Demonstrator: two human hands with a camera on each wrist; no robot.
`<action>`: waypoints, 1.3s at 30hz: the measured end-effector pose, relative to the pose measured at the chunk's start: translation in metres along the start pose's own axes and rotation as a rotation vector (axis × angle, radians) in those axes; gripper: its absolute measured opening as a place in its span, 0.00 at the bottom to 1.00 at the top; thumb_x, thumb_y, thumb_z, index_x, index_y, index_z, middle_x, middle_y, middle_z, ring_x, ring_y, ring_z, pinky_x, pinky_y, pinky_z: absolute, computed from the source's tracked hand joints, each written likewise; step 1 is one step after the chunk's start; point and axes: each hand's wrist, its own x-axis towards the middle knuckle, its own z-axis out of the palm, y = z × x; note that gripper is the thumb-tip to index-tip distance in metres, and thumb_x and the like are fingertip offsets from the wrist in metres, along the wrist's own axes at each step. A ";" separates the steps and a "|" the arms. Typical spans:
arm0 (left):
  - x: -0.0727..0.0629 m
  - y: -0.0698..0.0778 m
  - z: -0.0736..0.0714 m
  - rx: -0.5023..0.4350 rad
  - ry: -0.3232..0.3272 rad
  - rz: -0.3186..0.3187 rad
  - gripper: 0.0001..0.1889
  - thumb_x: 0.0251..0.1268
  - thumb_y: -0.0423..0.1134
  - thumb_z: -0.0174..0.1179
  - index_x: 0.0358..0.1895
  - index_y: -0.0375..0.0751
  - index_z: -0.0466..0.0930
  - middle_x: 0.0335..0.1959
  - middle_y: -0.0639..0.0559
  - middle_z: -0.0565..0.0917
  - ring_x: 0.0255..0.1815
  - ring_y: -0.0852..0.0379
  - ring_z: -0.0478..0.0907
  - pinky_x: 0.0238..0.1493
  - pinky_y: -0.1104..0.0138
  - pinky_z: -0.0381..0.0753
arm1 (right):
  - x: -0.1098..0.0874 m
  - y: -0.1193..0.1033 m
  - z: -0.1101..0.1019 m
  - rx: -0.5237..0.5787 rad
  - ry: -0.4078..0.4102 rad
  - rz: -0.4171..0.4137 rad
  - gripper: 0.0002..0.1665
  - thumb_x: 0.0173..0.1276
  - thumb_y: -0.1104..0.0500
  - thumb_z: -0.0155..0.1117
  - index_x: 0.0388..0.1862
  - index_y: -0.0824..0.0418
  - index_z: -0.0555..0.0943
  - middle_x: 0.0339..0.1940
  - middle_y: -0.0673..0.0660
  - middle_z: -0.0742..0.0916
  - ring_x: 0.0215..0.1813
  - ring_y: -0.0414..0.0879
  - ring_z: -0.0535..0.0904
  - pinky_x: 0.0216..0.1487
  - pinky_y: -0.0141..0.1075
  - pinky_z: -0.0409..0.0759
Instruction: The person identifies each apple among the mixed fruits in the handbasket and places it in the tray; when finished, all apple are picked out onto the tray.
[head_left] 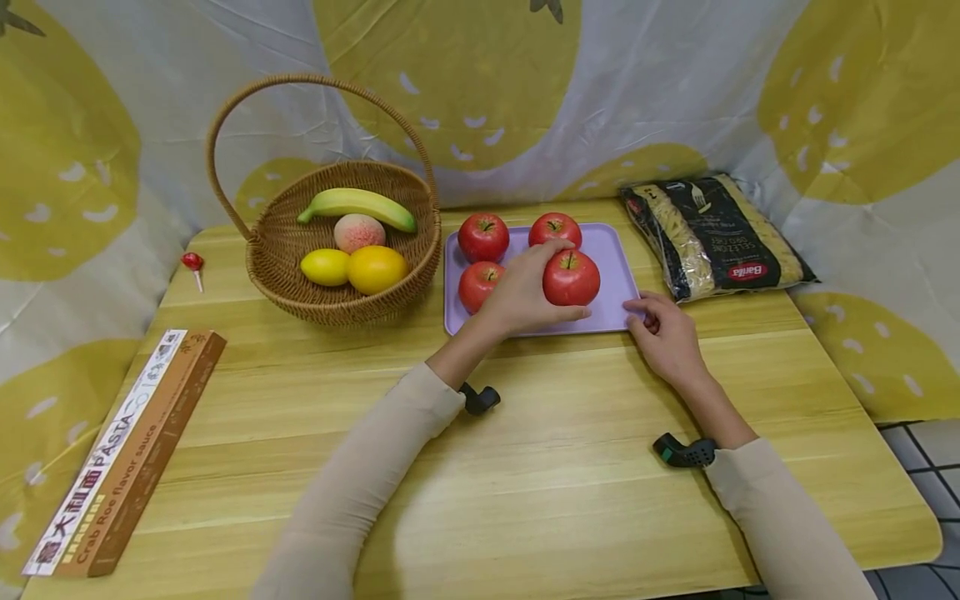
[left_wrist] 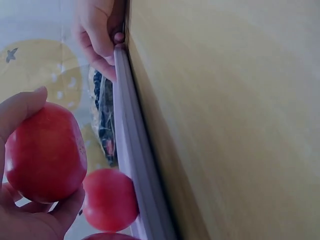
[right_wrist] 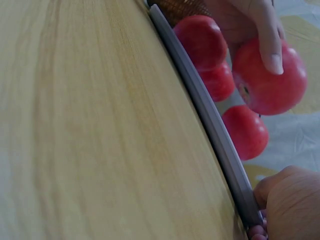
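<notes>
My left hand (head_left: 517, 292) holds a red apple (head_left: 572, 279), thumb and fingers on either side of it. In the right wrist view this apple (right_wrist: 270, 77) hangs in the air, apart from the tray. Below it lies a shallow purple tray (head_left: 617, 279) with three more red apples: one at the back left (head_left: 483, 237), another at the back (head_left: 555, 228), and a front left apple (head_left: 478, 285) partly hidden by my left hand. My right hand (head_left: 667, 337) pinches the tray's front right corner, with fingers above and below the rim (right_wrist: 240, 192) in the right wrist view.
Left of the tray stands a wicker basket (head_left: 330, 312) holding a banana (head_left: 360, 202), a peach (head_left: 359, 232), a lemon (head_left: 325, 267) and an orange (head_left: 377, 269). A pasta bag (head_left: 720, 233) lies at right. On the far left are a lollipop (head_left: 192, 262) and a long pasta box (head_left: 127, 454).
</notes>
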 end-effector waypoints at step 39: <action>0.010 -0.022 0.040 0.020 -0.052 -0.102 0.49 0.55 0.51 0.76 0.78 0.53 0.56 0.69 0.46 0.69 0.69 0.51 0.70 0.71 0.51 0.76 | 0.000 0.000 0.000 -0.003 0.003 -0.001 0.17 0.74 0.62 0.60 0.56 0.68 0.85 0.69 0.69 0.79 0.42 0.52 0.75 0.42 0.32 0.67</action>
